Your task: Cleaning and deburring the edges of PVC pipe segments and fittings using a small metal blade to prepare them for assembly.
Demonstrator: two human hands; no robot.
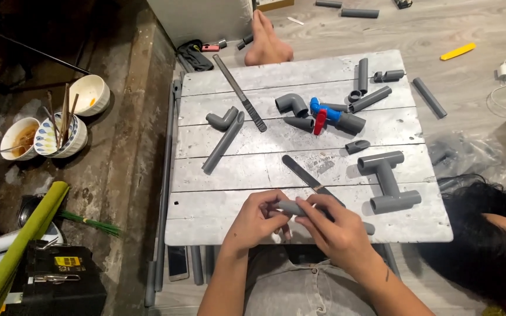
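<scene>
Both my hands hold a short grey pipe piece [291, 207] over the near edge of a white wooden board [300, 140]. My left hand [257, 221] grips its left end and my right hand [330, 225] closes over its right part, where a grey end [369, 228] sticks out past the hand. A flat metal file [306, 174] lies just beyond my fingers. To the right sits an assembly of grey pipe tees [386, 181].
On the board lie a long pipe [222, 143], elbows [292, 104], a blue and red valve [323, 114], a second file [240, 92]. Bowls with chopsticks [60, 131] stand left. Another person's head [493, 234] is at right, a bare foot [266, 44] at the far edge.
</scene>
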